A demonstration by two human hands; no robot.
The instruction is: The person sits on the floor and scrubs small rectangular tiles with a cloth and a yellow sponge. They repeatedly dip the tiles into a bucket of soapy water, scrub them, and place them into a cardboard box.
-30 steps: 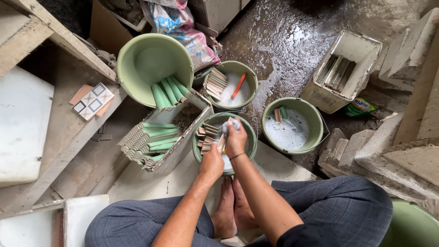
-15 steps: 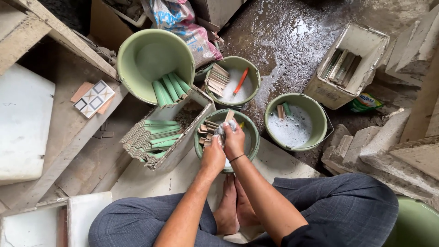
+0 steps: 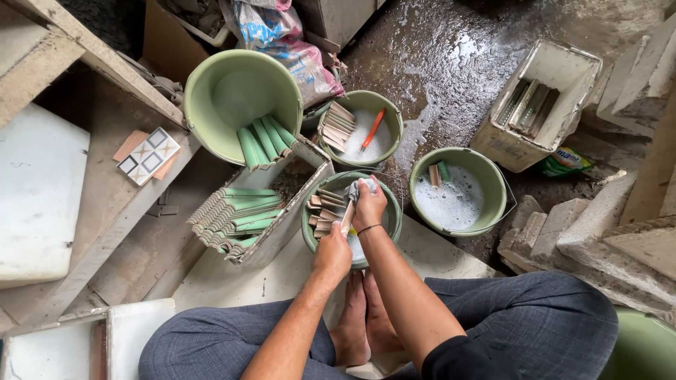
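I sit with my feet together behind a small green bucket (image 3: 386, 224) that holds water and several narrow tile strips. My left hand (image 3: 333, 254) grips the near end of one narrow tile strip (image 3: 347, 217) over this bucket. My right hand (image 3: 368, 205) presses a grey cloth (image 3: 358, 187) against the strip's far end. A dark band circles my right wrist.
Two more green buckets of soapy water stand beyond, one (image 3: 389, 122) with strips and an orange brush (image 3: 373, 129), one (image 3: 493, 211) at right. A large green tub (image 3: 211, 77) and a box (image 3: 283, 226) hold green curved tiles. A white crate (image 3: 556, 74) sits far right, concrete blocks (image 3: 563, 236) beside it.
My hands stay over the near bucket. The right hand with the cloth has shifted slightly along the strip.
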